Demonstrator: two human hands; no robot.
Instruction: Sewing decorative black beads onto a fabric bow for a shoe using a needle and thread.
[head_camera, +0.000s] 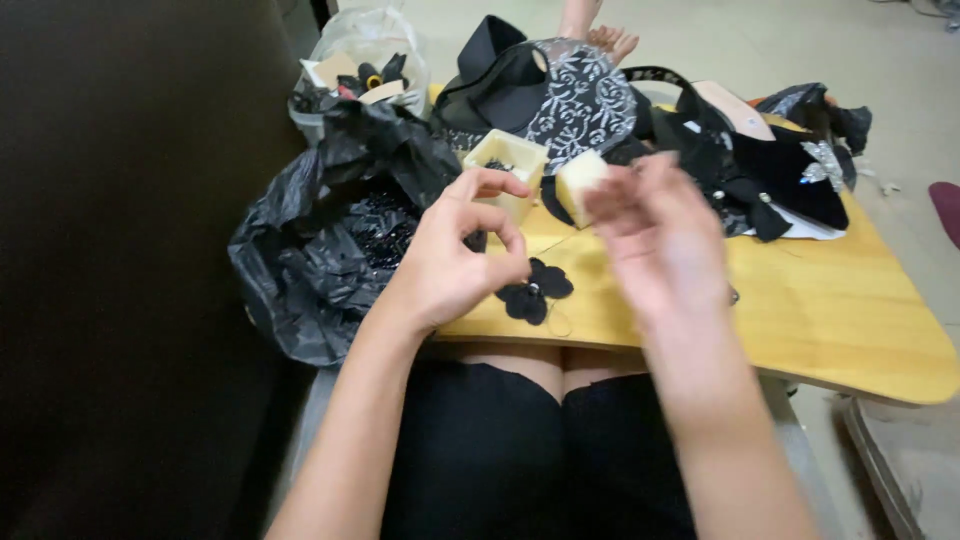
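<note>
My left hand (462, 250) hovers over the near left part of a small wooden lap table (830, 310), thumb and forefinger pinched close together; whether something tiny is between them I cannot tell. A black fabric flower (535, 290) lies on the table just right of that hand. My right hand (655, 235) is raised and blurred, fingers spread, beside a pale cream block (578, 183). A fine thread seems to run from the block across the wood. A small cream open box (506, 165) with dark beads stands behind my left hand.
A crumpled black plastic bag (320, 250) with shiny black beads lies at the left. Behind it stands a clear bag (370, 60) of spools. Black lace and velvet fabric pieces (780, 165) cover the table's far side. Another person's bare foot (610, 38) is beyond the table.
</note>
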